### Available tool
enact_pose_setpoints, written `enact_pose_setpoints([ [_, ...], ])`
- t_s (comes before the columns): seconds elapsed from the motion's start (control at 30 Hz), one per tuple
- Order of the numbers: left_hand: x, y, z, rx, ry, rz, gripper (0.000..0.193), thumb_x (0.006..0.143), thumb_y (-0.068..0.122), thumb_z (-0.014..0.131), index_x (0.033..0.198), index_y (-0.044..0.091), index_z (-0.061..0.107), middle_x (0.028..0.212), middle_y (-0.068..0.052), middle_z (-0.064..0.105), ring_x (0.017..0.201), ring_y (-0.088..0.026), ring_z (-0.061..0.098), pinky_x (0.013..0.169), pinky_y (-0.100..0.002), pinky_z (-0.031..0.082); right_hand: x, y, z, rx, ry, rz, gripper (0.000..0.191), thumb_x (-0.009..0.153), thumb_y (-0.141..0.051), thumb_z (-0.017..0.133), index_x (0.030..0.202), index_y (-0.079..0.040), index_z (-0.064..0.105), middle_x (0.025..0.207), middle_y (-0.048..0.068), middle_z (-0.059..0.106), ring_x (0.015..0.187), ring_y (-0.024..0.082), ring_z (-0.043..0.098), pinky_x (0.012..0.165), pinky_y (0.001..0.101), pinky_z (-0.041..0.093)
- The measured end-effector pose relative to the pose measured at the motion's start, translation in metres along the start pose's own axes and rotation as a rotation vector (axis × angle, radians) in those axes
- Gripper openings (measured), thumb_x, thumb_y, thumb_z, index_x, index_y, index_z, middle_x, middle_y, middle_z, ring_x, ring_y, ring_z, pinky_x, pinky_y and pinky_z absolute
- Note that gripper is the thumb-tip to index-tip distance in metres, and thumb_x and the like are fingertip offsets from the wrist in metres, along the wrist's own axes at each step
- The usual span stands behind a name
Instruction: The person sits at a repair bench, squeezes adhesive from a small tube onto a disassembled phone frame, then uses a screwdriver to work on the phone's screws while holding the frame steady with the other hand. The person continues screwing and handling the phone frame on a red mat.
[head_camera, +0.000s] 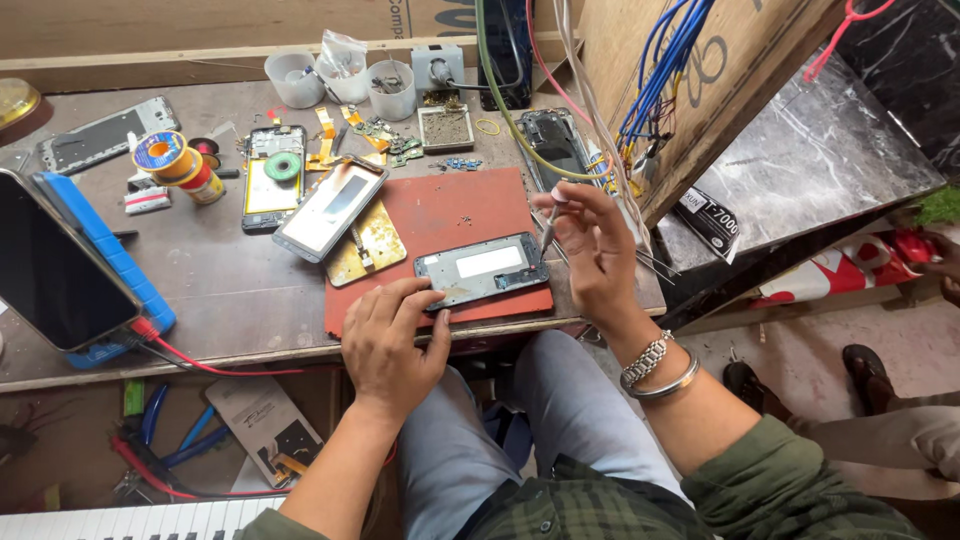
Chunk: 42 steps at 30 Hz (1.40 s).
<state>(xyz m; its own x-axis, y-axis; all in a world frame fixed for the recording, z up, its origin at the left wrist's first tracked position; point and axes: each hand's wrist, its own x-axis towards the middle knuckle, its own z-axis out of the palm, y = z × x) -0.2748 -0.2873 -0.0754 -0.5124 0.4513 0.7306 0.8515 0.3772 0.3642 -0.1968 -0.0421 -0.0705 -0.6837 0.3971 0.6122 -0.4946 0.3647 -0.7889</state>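
An opened phone frame lies on a red work mat near the table's front edge. My left hand rests on the mat's front edge, its fingertips pressing the frame's lower left corner. My right hand hovers just right of the frame and pinches thin metal tweezers, tips pointing down toward the frame's right end. A watch and a metal bangle sit on that wrist.
A phone screen on a brass holder plate, another opened phone, solder spools, plastic cups and a black phone on a blue stand crowd the table. Wires hang at right. Another person's feet are on the floor.
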Motion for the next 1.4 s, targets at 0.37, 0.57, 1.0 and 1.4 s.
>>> enact_pose_setpoints([
  [0.37,0.001,-0.001,-0.001,-0.013,-0.008,-0.023,0.013,0.085,0.02,0.073,0.097,0.016,0.072,0.113,-0.001,0.069,0.104,-0.027,0.064,0.095,-0.043,0.046,-0.002,-0.001,0.005,-0.024,0.139,-0.119,0.033,0.105,0.006,0.062,0.134,-0.005,0.052,0.121,0.007,0.06,0.116,0.014,0.063,0.106,0.0294,0.054],
  [0.57,0.0,-0.003,-0.001,0.008,-0.007,-0.017,0.012,0.084,0.02,0.074,0.096,0.016,0.073,0.113,-0.001,0.069,0.104,-0.028,0.064,0.096,-0.043,0.046,0.0,-0.005,0.007,0.02,0.073,-0.026,0.035,0.108,0.006,0.056,0.139,-0.008,0.049,0.122,0.008,0.065,0.11,0.015,0.066,0.1,0.0294,0.055],
  [1.0,-0.001,-0.003,-0.001,-0.006,-0.002,-0.022,0.011,0.084,0.019,0.074,0.095,0.016,0.073,0.112,-0.001,0.07,0.104,-0.027,0.065,0.095,-0.043,0.046,0.003,-0.02,-0.004,-0.046,-0.091,-0.05,0.056,0.105,0.014,0.055,0.148,-0.014,0.03,0.131,0.019,0.06,0.118,0.023,0.068,0.104,0.037,0.059],
  [1.4,-0.005,-0.006,-0.002,-0.013,0.004,-0.029,0.012,0.085,0.02,0.075,0.095,0.016,0.073,0.113,-0.001,0.069,0.105,-0.028,0.064,0.096,-0.044,0.046,0.034,-0.056,-0.007,-0.719,-0.42,0.194,0.07,0.083,-0.009,0.076,0.146,-0.019,0.048,0.099,0.005,0.078,0.068,0.022,0.069,0.062,0.0337,0.055],
])
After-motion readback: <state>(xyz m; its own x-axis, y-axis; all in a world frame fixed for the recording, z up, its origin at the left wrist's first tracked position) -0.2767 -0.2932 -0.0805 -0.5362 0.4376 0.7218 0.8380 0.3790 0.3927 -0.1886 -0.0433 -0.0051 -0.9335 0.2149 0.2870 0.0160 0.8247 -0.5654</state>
